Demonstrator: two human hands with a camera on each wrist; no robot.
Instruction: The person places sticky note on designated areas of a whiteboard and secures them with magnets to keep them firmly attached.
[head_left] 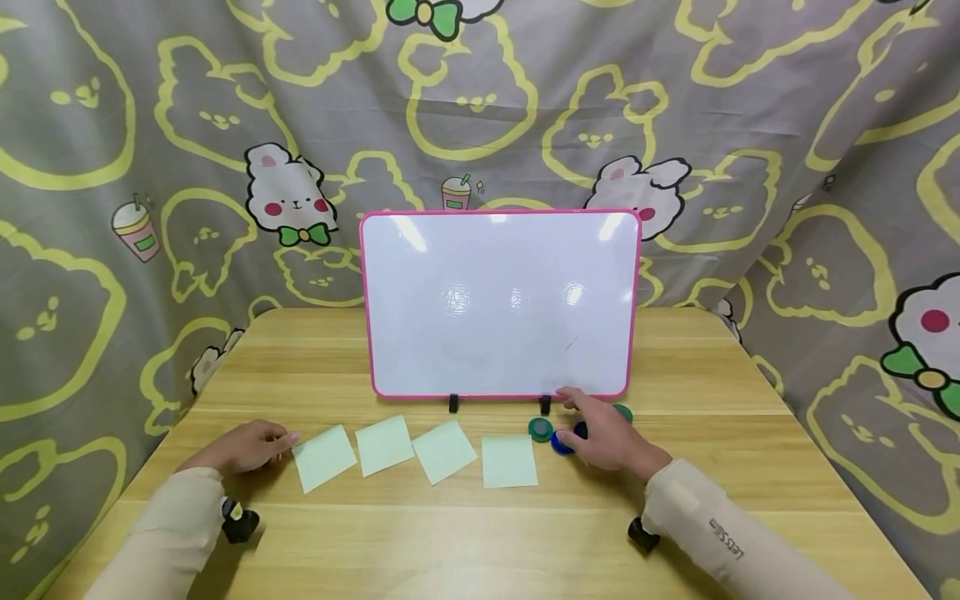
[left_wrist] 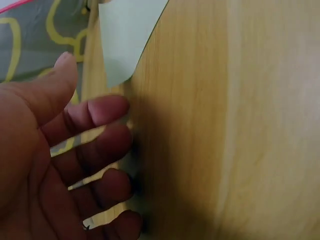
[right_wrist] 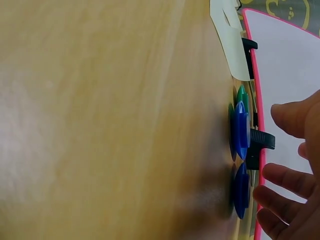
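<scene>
Several pale green sticky notes lie in a row on the wooden table; the leftmost note (head_left: 324, 458) is beside my left hand (head_left: 251, 446). That hand's fingers are loosely bent with nothing between them, close to the corner of the note (left_wrist: 125, 40) in the left wrist view. Over round magnets at the right end of the row hovers my right hand (head_left: 607, 437), fingers spread and holding nothing. A green magnet (head_left: 540, 429) and a blue magnet (head_left: 562, 442) show left of it, another green magnet (head_left: 624, 412) behind it. The right wrist view shows a second blue magnet (right_wrist: 241, 191) below the fingers.
A whiteboard (head_left: 498, 308) with a pink frame stands upright behind the notes on black feet (head_left: 453, 404). A patterned curtain (head_left: 480, 100) hangs behind and beside the table (head_left: 450, 542). Each wrist carries a small black camera (head_left: 240, 523).
</scene>
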